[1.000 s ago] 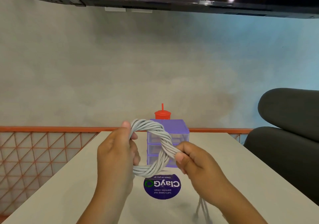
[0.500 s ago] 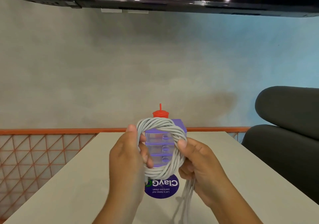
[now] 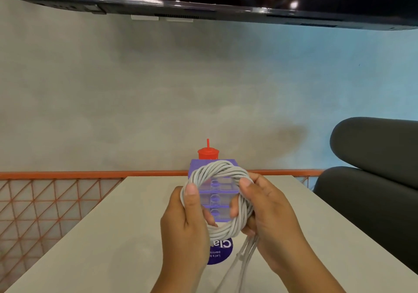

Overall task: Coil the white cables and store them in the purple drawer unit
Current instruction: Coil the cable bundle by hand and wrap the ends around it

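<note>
White cables (image 3: 222,230) gripped by left hand (image 3: 181,229), right hand (image 3: 271,220) fingers; purple drawer unit (image 3: 216,199) half-hidden

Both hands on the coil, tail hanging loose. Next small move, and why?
Probably pass the loose tail once more through the coil with the right hand while the left hand pinches it. Several strands hang unwound below the right hand, so the coil looks unfinished; the purple drawer unit behind it looks closed.
</note>
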